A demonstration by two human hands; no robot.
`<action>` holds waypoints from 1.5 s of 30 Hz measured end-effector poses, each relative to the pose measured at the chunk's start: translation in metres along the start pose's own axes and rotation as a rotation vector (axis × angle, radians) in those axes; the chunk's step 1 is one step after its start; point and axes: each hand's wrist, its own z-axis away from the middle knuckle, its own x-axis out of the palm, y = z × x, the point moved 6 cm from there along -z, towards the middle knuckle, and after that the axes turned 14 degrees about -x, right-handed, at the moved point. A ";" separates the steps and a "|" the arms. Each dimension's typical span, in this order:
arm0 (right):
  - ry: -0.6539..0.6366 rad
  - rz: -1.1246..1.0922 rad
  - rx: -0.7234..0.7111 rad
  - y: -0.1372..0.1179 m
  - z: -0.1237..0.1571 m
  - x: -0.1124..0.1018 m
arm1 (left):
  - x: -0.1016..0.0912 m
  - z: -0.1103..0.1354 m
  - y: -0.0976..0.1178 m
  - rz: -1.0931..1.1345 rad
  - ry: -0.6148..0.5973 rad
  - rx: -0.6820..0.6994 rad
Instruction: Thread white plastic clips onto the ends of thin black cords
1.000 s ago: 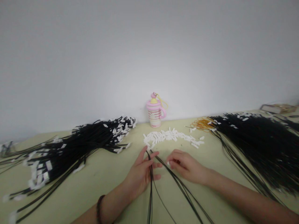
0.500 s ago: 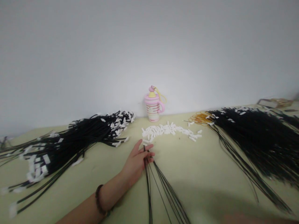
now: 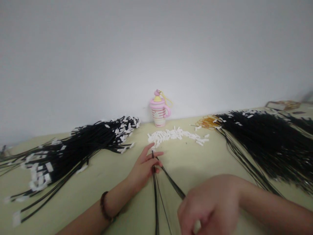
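Note:
My left hand [image 3: 146, 163], with a dark beaded bracelet on the wrist, holds the upper ends of several thin black cables [image 3: 155, 189] between its fingers. From there the cables run toward me in two strands. My right hand [image 3: 207, 209], large and blurred at the bottom, has its fingers curled over the right-hand strand; whether it grips those cables is hidden. Just beyond my left fingertips lies a loose pile of small white connectors [image 3: 168, 134].
A heap of black cables with white ends [image 3: 85, 143] lies on the left. Another black cable bundle [image 3: 264, 143] covers the right side, beside orange rubber bands [image 3: 207, 121]. A pink toy cup [image 3: 158, 111] stands against the wall [image 3: 156, 49].
My right hand has come in from the lower right to the right-hand strand of cables. My left hand keeps its hold almost in place.

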 end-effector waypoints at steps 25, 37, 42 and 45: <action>1.431 -0.104 -0.149 0.114 0.044 -0.119 | 0.039 -0.033 0.000 -0.165 -0.329 -0.304; 1.624 -0.388 -0.225 0.118 0.054 -0.118 | 0.039 -0.049 -0.005 -0.057 -0.294 -0.277; 1.581 -0.371 -0.238 0.115 0.053 -0.116 | 0.037 -0.056 -0.008 -0.046 -0.296 -0.221; 1.602 -0.368 -0.267 0.112 0.054 -0.116 | 0.038 -0.058 -0.010 -0.024 -0.294 -0.203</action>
